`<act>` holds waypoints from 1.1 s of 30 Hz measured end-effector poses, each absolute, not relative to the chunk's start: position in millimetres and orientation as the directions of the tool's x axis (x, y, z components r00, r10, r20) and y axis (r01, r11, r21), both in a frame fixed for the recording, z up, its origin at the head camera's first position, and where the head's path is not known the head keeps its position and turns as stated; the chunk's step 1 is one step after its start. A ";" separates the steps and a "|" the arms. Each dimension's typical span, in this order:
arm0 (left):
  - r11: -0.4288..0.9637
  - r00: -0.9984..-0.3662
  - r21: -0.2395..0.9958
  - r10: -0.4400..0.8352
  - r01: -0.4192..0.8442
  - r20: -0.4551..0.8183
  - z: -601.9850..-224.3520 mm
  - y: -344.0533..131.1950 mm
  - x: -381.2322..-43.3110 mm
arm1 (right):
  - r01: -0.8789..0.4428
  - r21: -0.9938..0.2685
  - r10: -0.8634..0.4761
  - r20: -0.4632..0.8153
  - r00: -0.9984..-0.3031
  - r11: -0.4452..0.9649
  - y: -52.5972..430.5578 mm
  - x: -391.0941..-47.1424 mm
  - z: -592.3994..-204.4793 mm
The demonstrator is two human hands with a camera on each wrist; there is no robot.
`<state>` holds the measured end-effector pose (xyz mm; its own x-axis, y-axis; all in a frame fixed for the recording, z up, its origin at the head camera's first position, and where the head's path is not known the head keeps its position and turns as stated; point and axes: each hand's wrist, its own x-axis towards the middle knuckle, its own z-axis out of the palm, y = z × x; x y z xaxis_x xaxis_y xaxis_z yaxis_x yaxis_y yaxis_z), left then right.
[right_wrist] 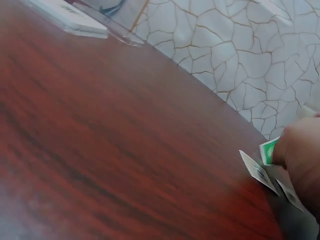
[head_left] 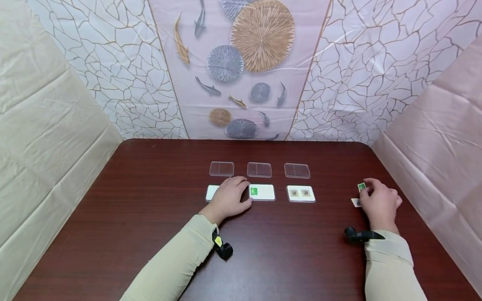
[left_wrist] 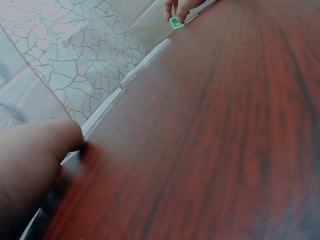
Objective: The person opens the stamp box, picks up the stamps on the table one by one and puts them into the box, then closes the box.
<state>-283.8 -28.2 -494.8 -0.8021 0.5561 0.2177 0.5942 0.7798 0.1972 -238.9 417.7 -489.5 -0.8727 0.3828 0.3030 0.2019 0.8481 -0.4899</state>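
My left hand [head_left: 229, 195] rests on the table with relaxed fingers, its fingertips and thumb at the left end of a white-backed case [head_left: 265, 192]. A green stamp [head_left: 254, 191] lies at that case's left side. Partly hidden behind this hand is another white case [head_left: 212, 192]. At the far right, my right hand [head_left: 380, 202] pinches a second green stamp [head_left: 362, 187] between thumb and fingers. Just below it, a pale stamp [head_left: 355, 202] lies by the thumb. The right wrist view shows pale stamps [right_wrist: 258, 172] beside the hand.
To the right of the middle case is a white case [head_left: 301, 194] bearing two brownish stamps. Three clear lids [head_left: 221, 168] form a row behind the cases. The dark wooden table [head_left: 293, 251] is bounded by fabric walls [head_left: 433, 125] at the sides and back.
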 end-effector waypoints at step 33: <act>0.784 -0.808 0.204 0.550 0.587 0.212 -494.6 -28.5 -283.6 | -0.267 -0.632 0.176 0.548 -0.818 0.728 276.9 -253.9 -493.5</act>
